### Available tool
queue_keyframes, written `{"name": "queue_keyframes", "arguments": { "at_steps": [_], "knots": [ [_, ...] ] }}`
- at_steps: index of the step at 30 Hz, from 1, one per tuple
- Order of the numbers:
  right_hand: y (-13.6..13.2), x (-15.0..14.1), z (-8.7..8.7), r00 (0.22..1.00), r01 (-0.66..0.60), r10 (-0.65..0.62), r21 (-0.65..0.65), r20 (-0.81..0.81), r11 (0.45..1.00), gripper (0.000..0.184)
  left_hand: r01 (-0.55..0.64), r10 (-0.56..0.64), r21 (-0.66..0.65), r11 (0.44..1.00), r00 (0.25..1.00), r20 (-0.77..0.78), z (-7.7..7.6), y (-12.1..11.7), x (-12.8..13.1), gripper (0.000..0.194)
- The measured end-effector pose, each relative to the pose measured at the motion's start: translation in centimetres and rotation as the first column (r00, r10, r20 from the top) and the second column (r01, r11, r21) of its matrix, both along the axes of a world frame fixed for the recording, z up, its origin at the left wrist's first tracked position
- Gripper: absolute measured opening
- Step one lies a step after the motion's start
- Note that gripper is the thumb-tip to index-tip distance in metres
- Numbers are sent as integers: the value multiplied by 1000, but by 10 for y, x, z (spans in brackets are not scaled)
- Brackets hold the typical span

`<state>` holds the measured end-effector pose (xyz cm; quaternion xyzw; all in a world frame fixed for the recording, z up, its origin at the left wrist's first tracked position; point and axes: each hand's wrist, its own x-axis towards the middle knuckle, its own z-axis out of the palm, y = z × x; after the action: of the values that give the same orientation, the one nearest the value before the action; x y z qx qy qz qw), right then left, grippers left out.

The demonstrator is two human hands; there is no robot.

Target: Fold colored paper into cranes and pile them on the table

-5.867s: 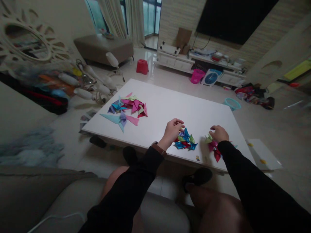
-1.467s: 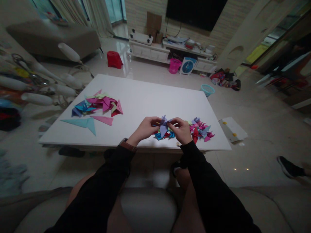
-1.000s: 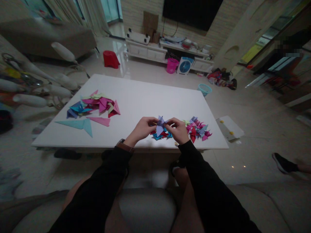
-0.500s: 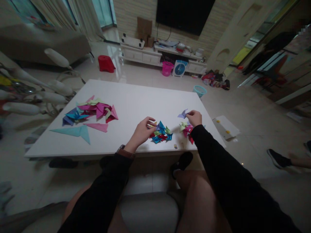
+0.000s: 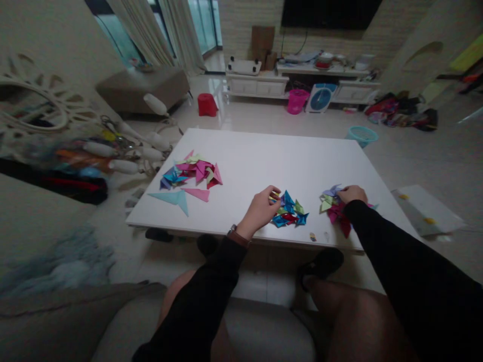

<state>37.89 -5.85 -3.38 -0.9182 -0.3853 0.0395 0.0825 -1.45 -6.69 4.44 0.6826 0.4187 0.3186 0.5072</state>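
Observation:
Pinched in my right hand (image 5: 353, 194) is a lavender folded paper crane (image 5: 333, 190), at the far side of a mixed pile of paper cranes (image 5: 335, 213); the hand and sleeve hide part of that pile. My left hand (image 5: 264, 207) hovers at the left edge of a smaller pile of shiny blue, red and green folded papers (image 5: 289, 203). Its fingers are loosely curled and a little apart, and I see nothing held in them. A bit of yellow shows by its fingertips, too small to name.
On the white table's (image 5: 249, 156) left lies a heap of pink and blue folded papers (image 5: 198, 168), with a turquoise piece (image 5: 169, 198) and a pink piece (image 5: 198, 194) before it. A small sticker (image 5: 313, 236) is near the front edge. A turquoise basket (image 5: 362, 134) stands behind.
Both hands held the lavender crane over the blue pile; then the left let go and the right carried it rightward, now lowered to the right-hand pile. The view has swung left.

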Motion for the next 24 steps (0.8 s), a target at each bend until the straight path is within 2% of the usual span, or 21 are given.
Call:
{"name": "queue_keyframes", "arguments": {
  "at_steps": [3,7,10,12,14,16,19,21,24],
  "knots": [
    [-1,4,0,997,-58,57,7,46,998,25,1,-1,13,1000,1000,0,-1,-1,0,23],
    [9,-8,22,968,-177,160,70,193,982,29,-2,0,58,998,1000,25,-2,-3,0,22],
    [30,-36,42,940,-315,297,93,169,944,21,-24,19,94,995,999,51,1,-4,-2,19],
    [49,-67,51,903,-426,412,121,124,897,18,-53,44,112,992,996,77,4,-4,-3,16],
    [69,-110,53,844,-534,532,172,61,828,18,-100,86,123,987,990,110,9,-3,-6,15],
    [88,-164,50,748,-637,663,248,-27,729,18,-156,135,131,979,978,158,14,-3,-9,15],
    [111,-261,37,519,-734,837,411,-171,540,17,-246,208,144,959,949,235,20,1,-15,14],
    [123,-330,28,439,-760,880,448,-181,471,22,-293,248,129,947,927,282,24,6,-22,15],
    [133,-425,22,221,-838,950,456,-220,300,21,-350,302,104,931,898,321,29,14,-37,15]
  ]
}}
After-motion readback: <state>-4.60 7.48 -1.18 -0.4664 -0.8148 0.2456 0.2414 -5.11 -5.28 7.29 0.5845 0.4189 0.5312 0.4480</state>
